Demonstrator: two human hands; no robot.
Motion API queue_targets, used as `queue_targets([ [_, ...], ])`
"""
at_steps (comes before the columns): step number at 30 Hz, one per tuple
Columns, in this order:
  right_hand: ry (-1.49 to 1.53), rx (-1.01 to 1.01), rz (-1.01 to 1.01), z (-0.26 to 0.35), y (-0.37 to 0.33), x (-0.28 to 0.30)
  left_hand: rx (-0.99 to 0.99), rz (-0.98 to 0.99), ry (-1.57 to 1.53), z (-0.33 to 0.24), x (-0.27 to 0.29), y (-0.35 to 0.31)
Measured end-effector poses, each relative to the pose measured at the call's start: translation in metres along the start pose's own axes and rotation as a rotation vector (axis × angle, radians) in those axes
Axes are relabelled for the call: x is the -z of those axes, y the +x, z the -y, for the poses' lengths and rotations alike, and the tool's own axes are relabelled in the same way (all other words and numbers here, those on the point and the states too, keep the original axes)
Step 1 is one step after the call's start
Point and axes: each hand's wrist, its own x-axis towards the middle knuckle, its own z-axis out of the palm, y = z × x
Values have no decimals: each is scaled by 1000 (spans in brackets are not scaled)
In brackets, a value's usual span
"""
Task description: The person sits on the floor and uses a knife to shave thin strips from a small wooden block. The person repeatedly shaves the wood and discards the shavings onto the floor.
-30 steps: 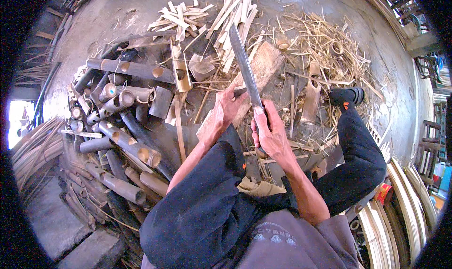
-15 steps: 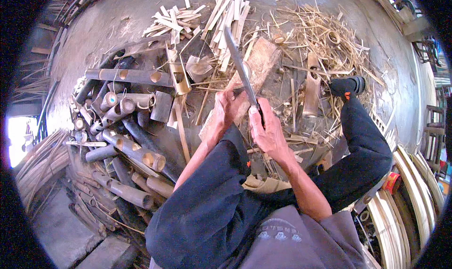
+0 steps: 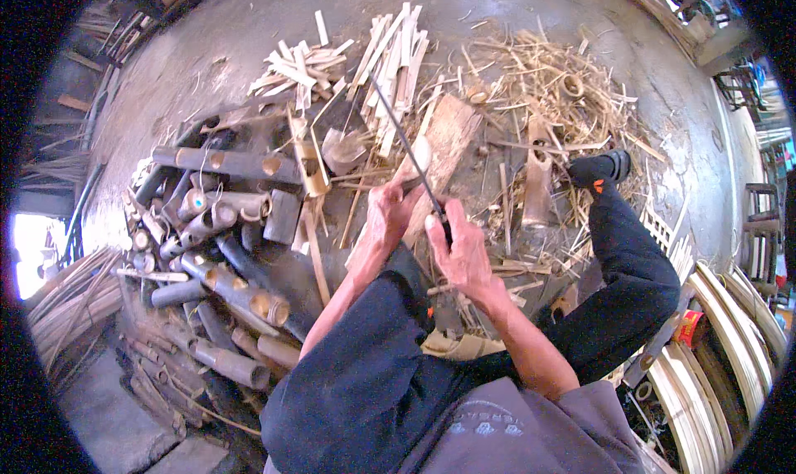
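A long, slim knife (image 3: 400, 131) is in my right hand (image 3: 464, 254), which is closed round its dark handle. The blade points up and to the left, seen nearly edge-on, and crosses over a wooden block (image 3: 454, 130). Beside the handle, my left hand (image 3: 388, 217) has its fingers bent together at the lower left of the blade. What they grip, if anything, is hidden. A pale round-ended piece (image 3: 421, 151) shows just beyond these fingers, against the block; I cannot tell whether the left hand touches it.
Dark bamboo tubes (image 3: 240, 287) are heaped at the left. Pale split strips (image 3: 396, 63) lie beyond the block, with a heap of thin shavings (image 3: 564, 80) to the right. A bamboo section (image 3: 537, 179) lies near my outstretched foot (image 3: 599, 169). Long bent strips (image 3: 692, 408) stand at lower right.
The view has shifted, so the scene sits lower in the picture. The knife has turned from showing its broad side to nearly edge-on. Both hands keep their grips.
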Motion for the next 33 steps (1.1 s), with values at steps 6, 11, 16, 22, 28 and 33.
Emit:
queue_targets([
  [6,-11,97,-37,1,6,-8,-289,-179,-3,14,12,3],
  [11,-88,52,-3,-12,17,7,-281,-98,47,-14,9,6],
  [16,0,55,40,-8,16,-6,-67,101,106,34,-3,-5],
  [22,25,-9,107,41,12,46,174,189,-68,-14,27,-17],
  [28,63,-68,107,-9,21,-6,-177,-40,135,85,-24,-23],
  [33,104,-10,82,27,20,59,294,62,-356,5,-4,1],
])
